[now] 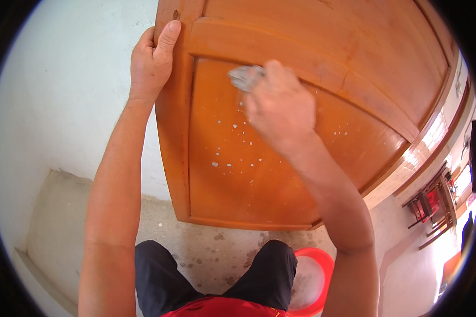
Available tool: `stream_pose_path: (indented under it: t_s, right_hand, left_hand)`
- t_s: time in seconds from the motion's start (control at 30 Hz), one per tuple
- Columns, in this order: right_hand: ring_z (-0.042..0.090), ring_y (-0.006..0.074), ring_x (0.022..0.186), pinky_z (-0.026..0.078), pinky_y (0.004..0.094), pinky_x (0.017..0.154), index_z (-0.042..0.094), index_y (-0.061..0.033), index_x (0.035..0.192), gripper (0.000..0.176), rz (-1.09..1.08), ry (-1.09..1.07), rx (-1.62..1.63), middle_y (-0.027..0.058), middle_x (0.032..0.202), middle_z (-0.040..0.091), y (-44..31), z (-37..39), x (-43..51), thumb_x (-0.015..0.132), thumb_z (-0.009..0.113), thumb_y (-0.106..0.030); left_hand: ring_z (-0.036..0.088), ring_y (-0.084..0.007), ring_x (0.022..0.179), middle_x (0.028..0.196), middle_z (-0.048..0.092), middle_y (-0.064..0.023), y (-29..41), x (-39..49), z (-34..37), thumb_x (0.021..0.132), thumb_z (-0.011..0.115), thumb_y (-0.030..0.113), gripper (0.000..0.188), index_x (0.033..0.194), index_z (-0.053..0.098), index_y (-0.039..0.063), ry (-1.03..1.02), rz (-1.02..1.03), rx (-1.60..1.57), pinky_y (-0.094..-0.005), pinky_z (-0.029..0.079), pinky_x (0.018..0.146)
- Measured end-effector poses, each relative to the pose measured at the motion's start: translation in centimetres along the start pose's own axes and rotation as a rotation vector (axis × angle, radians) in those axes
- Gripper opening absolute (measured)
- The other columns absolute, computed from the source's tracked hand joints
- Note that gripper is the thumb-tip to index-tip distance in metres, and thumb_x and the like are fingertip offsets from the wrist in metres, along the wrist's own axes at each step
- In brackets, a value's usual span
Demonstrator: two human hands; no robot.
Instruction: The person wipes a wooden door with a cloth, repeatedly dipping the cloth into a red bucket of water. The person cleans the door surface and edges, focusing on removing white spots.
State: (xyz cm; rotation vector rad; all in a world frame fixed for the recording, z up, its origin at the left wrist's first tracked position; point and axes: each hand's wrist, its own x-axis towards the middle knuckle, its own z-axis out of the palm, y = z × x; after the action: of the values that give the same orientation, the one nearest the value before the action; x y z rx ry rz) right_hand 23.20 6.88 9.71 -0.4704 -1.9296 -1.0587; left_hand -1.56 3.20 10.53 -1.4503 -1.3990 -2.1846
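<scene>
A brown wooden panelled door (pixel 222 190) stands in front of me, with pale spots scattered over its lower panel. My left hand (pixel 152 63) grips the door's left edge, thumb on the front face and fingers behind, just below a small dark fitting. In my right hand (pixel 281 101), blurred, is a bunched grey cloth (pixel 246 78), which lies against the upper left part of the lower panel. The spots show below and to the right of the cloth.
At the lower right a red plastic basin (pixel 328 273) with whitish liquid stands on the stained concrete floor (pixel 218 253) beside my right leg. A white wall (pixel 71 99) rises on the left. Wooden furniture (pixel 440 202) stands far right.
</scene>
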Motion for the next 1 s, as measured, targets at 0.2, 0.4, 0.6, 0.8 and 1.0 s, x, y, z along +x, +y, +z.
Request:
stream_pose_path:
  t_s: [0.2,0.4,0.6,0.8,1.0]
  right_hand:
    - [0.061,0.0243,0.077,0.052,0.036,0.055,0.065,-0.0091,0.088,0.018,0.006,-0.011,0.078,0.0054,0.087,0.053,2.2,-1.4,-2.3,0.072,0.072,-0.008]
    - [0.061,0.0251,0.076,0.053,0.0366,0.055,0.064,-0.0079,0.085,0.016,0.061,0.003,0.046,0.0067,0.089,0.054,-0.7,0.2,0.2,0.072,0.074,-0.01]
    - [0.064,0.025,0.077,0.054,0.0375,0.055,0.07,-0.0068,0.105,0.029,-0.06,0.001,-0.005,0.0095,0.093,0.058,3.9,-1.7,-3.5,0.076,0.074,-0.008]
    - [0.06,0.0276,0.066,0.051,0.0389,0.049,0.073,-0.0074,0.097,0.023,0.303,0.192,0.004,0.0078,0.08,0.056,11.0,-3.9,-9.9,0.076,0.066,0.0]
    - [0.063,0.0254,0.078,0.055,0.0376,0.053,0.07,-0.01,0.082,0.009,0.113,0.021,-0.008,0.01,0.089,0.064,1.7,0.5,-3.1,0.073,0.072,-0.01]
  left_hand:
    - [0.054,-0.0124,0.089,0.092,0.063,0.0,-0.1,0.5,-0.3,0.099,0.061,0.063,0.066,0.105,0.069,-0.002,-0.003,0.008,-0.045,-0.0262,0.047,0.082]
    - [0.058,-0.0143,0.086,0.09,0.068,-0.0039,-0.6,0.5,0.3,0.093,0.065,0.067,0.07,0.103,0.069,-0.002,0.068,0.07,-0.048,-0.0275,0.049,0.079]
    - [0.058,-0.0142,0.102,0.108,0.068,-0.0035,-0.7,0.7,-0.8,0.098,0.061,0.063,0.07,0.117,0.069,-0.003,-0.024,-0.035,0.035,-0.028,0.047,0.092]
    - [0.058,-0.0147,0.107,0.111,0.068,-0.0038,-0.3,0.1,0.0,0.1,0.059,0.062,0.07,0.123,0.068,-0.003,0.011,-0.017,-0.022,-0.0268,0.046,0.095]
    - [0.062,-0.0164,0.105,0.111,0.072,-0.0079,-1.3,0.8,0.5,0.097,0.064,0.062,0.069,0.12,0.07,-0.003,0.059,0.064,-0.041,-0.028,0.048,0.094]
